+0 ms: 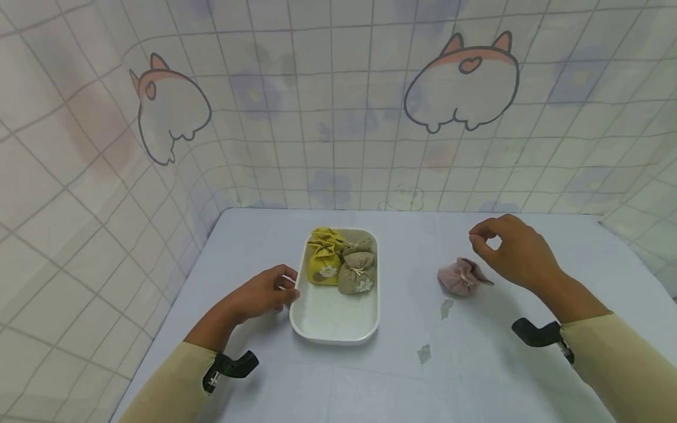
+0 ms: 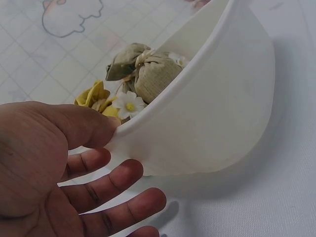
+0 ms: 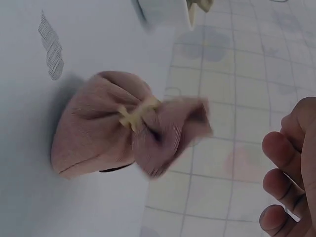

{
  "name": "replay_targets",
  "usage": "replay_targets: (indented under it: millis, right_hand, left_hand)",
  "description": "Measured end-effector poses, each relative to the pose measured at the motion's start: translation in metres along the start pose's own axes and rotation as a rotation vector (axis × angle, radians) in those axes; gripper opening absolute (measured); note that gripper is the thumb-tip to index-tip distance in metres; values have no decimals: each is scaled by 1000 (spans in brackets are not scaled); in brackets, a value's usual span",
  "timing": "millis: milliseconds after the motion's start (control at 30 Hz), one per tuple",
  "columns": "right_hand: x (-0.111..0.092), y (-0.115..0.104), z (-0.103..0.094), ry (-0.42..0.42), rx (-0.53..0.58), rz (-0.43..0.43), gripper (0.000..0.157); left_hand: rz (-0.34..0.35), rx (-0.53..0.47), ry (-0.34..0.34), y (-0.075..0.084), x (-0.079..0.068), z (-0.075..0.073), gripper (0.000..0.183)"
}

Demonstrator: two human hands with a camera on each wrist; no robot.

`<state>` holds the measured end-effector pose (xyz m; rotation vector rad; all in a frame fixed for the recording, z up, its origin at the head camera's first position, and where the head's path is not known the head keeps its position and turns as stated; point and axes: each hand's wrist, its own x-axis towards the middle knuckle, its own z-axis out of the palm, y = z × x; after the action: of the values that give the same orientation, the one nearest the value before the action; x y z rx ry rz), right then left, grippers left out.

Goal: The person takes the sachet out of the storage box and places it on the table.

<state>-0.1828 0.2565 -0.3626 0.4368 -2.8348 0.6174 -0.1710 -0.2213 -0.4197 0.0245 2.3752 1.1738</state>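
Note:
A white tray [image 1: 333,317] stands on the table with yellow pouches [image 1: 324,258] and grey-beige pouches [image 1: 357,272] in its far part; white flowers decorate them. My left hand [image 1: 270,288] holds the tray's left side, its thumb [image 2: 94,126] on the rim and its other fingers outside along the wall. To the right of the tray lies a pink pouch [image 1: 459,276], tied with a pale cord [image 3: 136,114]. Above and beyond it my right hand [image 1: 515,249] is raised, thumb and index finger curled together into a ring. It holds nothing and is apart from the pouch.
Two small grey patches [image 1: 424,353] show on the white tabletop [image 1: 370,388] in front of the pink pouch. A checkered curtain [image 1: 328,129] with cartoon animals hangs behind the table and along the left. Each sleeve carries a black wrist mount [image 1: 233,365].

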Motion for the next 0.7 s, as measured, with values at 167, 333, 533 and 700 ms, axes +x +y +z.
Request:
replay_targets:
  millis: [167,333,533,700]
  right_hand:
    - [1,-5,1,-38,18,5,17]
    - [3,-13,7,-52,21,-12,16]
    - [7,-27,13,-79,38,-29,17]
    - [11,-36,20,-117,51,-38,20]
  left_hand:
    - [0,-1,3,0,-1,0,35]
    - [-3,-4,5,1,-1,1,35]
    - [-4,-2,7,3,-2,1,36]
    - [-3,-2,1,5,-4,0,36]
